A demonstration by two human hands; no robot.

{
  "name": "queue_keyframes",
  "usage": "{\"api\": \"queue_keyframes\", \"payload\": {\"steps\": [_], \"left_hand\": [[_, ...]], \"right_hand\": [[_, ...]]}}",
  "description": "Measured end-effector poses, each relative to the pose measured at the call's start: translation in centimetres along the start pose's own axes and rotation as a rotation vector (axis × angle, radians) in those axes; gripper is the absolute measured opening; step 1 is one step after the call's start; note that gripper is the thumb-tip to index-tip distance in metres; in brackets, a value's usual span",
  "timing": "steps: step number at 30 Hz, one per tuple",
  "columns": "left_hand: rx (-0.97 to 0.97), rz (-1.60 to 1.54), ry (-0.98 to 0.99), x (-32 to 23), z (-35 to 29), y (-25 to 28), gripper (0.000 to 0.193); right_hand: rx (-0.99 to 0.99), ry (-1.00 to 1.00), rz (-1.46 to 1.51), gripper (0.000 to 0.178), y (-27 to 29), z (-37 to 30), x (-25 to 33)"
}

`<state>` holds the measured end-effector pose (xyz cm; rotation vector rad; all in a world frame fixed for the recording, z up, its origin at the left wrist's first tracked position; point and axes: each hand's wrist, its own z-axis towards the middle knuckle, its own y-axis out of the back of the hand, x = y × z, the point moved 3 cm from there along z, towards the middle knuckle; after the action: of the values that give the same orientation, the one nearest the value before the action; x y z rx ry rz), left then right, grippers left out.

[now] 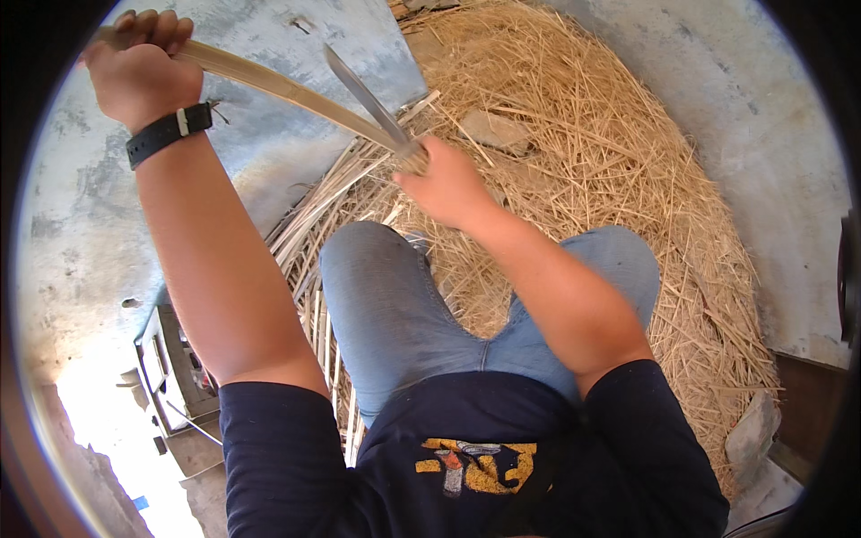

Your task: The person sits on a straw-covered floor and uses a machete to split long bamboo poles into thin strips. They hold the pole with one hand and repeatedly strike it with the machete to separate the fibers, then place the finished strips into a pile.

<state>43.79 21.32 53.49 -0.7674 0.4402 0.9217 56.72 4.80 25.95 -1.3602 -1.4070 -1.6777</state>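
Observation:
My left hand is raised at the upper left, its fingers wrapped round a long bamboo strip. The strip bends down to the right, and its lower end meets my right hand above my knees. That hand is closed round the handle end of a knife, whose narrow blade slants up and to the left, over the strip. Exactly how blade and strip touch at the right hand is hidden by the fingers and slightly blurred.
Straw-like shavings cover the floor ahead and to the right. Thin split strips lie beside my left knee. Among the shavings rests a flat stone or block. Weathered grey-blue walls stand on both sides, with a boxy object at lower left.

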Motion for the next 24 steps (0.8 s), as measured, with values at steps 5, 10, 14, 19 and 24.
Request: {"api": "queue_keyframes", "payload": {"steps": [5, 10, 14, 19, 24], "left_hand": [[0.015, 0.105, -0.044, 1.4, 3.3, 1.5, 0.01], [0.004, 0.209, 0.028, 3.4, 6.4, 5.4, 0.048], [-0.018, 0.22, 0.056, 3.9, 7.4, 8.5, 0.057], [-0.032, 0.145, 0.024, 3.5, 9.7, 10.5, 0.025], [0.07, 0.571, -0.155, 5.1, 9.5, 10.6, 0.005]], "right_hand": [[-0.079, 0.132, 0.121, 0.037, -4.2, -0.2, 4.0], [0.054, -0.409, -0.103, 0.039, -7.7, 1.4, -14.7], [0.077, -0.412, 0.034, 0.038, -7.2, 2.0, -13.0], [0.095, -0.049, 0.093, 0.032, -6.5, 1.8, -1.9], [-0.166, -0.469, -0.059, 0.052, -10.6, -0.3, -18.9]]}}
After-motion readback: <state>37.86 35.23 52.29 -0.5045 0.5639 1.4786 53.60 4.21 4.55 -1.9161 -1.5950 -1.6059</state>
